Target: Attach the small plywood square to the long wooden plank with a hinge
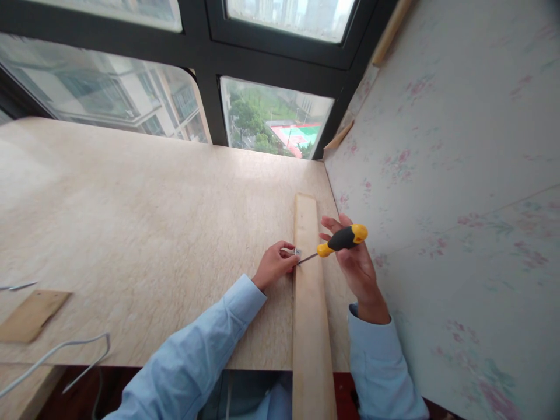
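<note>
- One slim metal object point(23, 286) lies at nine o'clock from the left hand point(275, 268), a brown board point(37, 315) near it.
- A pale cable point(56, 350) loops over the marbled surface point(166, 221) toward eight o'clock.
- A dark-framed window point(201, 64) fills twelve o'clock.
- The left thumb and fingers are pinched together on a small silvery metal piece point(298, 252) at the plank's left edge, partly hiding it.
- The pale wooden plank point(311, 315) runs from twelve to six o'clock, straight and lightly grained.
- A yellow-and-black screwdriver point(343, 238) meets the piece with its tip, handle toward two o'clock.
- The right hand point(356, 268) is behind that handle, fingers parted; whether they clasp it, I cannot tell.
- A flowered wall point(459, 233) crowds three o'clock.
</note>
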A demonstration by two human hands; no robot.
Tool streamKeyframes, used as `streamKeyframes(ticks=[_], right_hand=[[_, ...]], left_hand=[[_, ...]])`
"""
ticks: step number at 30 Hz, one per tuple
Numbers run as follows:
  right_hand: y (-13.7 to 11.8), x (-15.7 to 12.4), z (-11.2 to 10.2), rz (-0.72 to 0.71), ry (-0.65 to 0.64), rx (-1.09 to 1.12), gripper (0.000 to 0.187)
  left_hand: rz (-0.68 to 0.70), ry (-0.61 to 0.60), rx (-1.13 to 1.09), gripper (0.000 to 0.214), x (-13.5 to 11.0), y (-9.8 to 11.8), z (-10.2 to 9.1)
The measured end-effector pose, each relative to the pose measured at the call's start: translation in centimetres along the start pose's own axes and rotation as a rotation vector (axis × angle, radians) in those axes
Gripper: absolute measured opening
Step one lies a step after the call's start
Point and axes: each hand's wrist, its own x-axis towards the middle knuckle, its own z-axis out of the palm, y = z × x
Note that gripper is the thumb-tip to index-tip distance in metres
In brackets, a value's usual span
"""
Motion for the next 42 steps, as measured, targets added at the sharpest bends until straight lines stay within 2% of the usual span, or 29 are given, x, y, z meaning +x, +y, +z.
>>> streamKeyframes(ticks=[2,4,5,7,9,10,12,14,18,21,24,27,29,31,33,36,39,42], right_hand=[[-1.0,-0.2,-0.2,0.051,-0.089,0.095,0.058],[-1.1,-0.3,-0.4,0.095,-0.115,0.119,0.056],[-0.9,-0.3,-0.4,0.102,-0.087,0.102,0.053],[0.1,-0.2,-0.3,0.068,0.061,0.023,0.046],[1.3,0.0,0.0,0.003,0.23,-0.073,0.05],[1.8,0.2,0.1,-0.02,0.26,-0.103,0.056],[2.3,0.4,0.3,-0.034,0.189,-0.108,0.071],[2.1,0.5,0.2,-0.015,0.029,-0.05,0.081],[0.6,0.3,-0.6,0.099,-0.223,0.105,0.074],[0.0,-0.1,-1.5,0.162,-0.311,0.186,0.067],[0.4,-0.1,-1.8,0.203,-0.268,0.178,0.05],[1.3,0.2,-1.4,0.212,-0.089,0.089,0.038],[1.9,0.5,-0.8,0.136,0.058,0.032,0.042],[2.2,0.7,-0.2,0.03,0.141,-0.007,0.047],[2.2,0.8,0.0,-0.044,0.113,0.006,0.052],[1.7,0.6,-0.3,-0.068,-0.021,0.156,0.065],[1.0,0.1,-1.1,-0.008,-0.118,0.282,0.057],[0.9,-0.2,-1.5,0.053,-0.118,0.264,0.049]], left_hand=[[0.001,-0.004,0.001,0.031,-0.1,0.1,0.0],[0.001,-0.007,0.005,0.03,-0.2,0.2,0.0],[0.001,-0.008,0.006,0.03,-0.2,0.3,0.0],[0.001,-0.008,0.001,0.03,-0.2,0.3,0.0],[0.0,-0.009,-0.008,0.032,-0.2,0.2,0.0],[0.003,-0.009,-0.012,0.033,-0.1,0.1,0.0],[0.009,-0.007,-0.018,0.034,0.0,-0.1,0.0],[0.015,-0.008,-0.017,0.035,0.1,-0.2,-0.1],[0.019,-0.012,0.006,0.032,0.1,-0.3,-0.1],[0.024,-0.013,0.031,0.03,0.1,-0.3,-0.1],[0.02,-0.007,0.037,0.027,0.1,-0.1,0.0],[0.01,-0.007,0.025,0.026,0.0,0.0,0.0],[0.009,-0.008,0.019,0.026,0.0,0.1,0.0],[0.008,-0.008,0.017,0.025,0.0,0.0,0.0],[0.008,-0.006,0.018,0.024,0.0,0.0,0.0],[0.012,0.001,0.028,0.025,-0.1,0.0,0.0],[0.017,0.002,0.033,0.027,-0.2,0.0,0.0],[0.018,-0.001,0.025,0.028,-0.1,0.0,0.0]])
